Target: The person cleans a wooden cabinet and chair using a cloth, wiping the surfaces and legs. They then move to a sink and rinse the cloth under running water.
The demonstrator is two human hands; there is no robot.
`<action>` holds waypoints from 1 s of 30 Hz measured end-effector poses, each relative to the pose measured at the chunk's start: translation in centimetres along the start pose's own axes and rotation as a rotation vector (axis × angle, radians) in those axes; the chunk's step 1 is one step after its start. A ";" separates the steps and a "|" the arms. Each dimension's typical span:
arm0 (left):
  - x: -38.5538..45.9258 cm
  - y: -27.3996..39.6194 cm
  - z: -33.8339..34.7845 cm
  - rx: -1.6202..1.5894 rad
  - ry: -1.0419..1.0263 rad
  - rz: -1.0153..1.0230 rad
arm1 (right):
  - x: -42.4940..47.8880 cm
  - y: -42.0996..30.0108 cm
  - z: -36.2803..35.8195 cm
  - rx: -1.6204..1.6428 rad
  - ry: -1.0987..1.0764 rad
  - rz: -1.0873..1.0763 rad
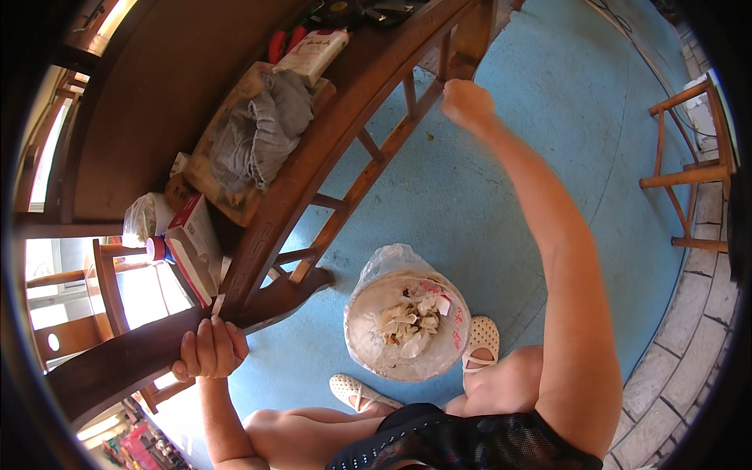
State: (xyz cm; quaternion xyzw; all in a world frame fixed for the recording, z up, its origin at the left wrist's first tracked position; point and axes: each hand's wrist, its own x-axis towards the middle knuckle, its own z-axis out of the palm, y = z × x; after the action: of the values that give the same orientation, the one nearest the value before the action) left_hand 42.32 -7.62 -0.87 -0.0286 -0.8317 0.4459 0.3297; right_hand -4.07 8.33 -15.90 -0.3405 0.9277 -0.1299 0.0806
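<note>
My left hand (211, 351) is curled near the corner of a dark wooden table (294, 194). A small pale strip (218, 304) stands up from its fingertips. Stretched far out, my right hand (470, 106) makes a fist beside the table's lower rail, close to a leg. Its fingers face away, so whether they grip the rail or hold anything is hidden. Between my feet and the table a round bin (405, 326) stands on the floor, lined with a clear plastic bag. Crumpled tissues and scraps (414, 323) lie in it.
On the table shelf are a grey cloth (258, 129) on a wooden board (244, 208), a white packet (314, 53), red-handled tool grips (285, 44), an open carton (194, 247) and a bagged roll (141, 217). A wooden chair (693, 176) stands at right on the blue floor (529, 176).
</note>
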 end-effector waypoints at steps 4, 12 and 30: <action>0.0 -0.1 -0.1 -0.001 0.004 -0.004 | -0.9 -0.9 0.5 -0.091 -0.068 -0.185; -0.3 0.1 0.3 0.008 0.026 -0.012 | 0.0 -0.7 -0.1 -0.098 -0.002 -0.129; -0.3 0.0 0.0 -0.008 0.000 -0.009 | -1.4 -1.9 -0.1 -0.133 -0.052 -0.211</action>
State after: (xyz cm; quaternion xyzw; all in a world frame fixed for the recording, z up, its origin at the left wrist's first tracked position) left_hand 42.52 -7.74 -0.98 -0.0263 -0.8336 0.4411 0.3314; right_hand -1.90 7.92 -15.12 -0.4439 0.8910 -0.0670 0.0676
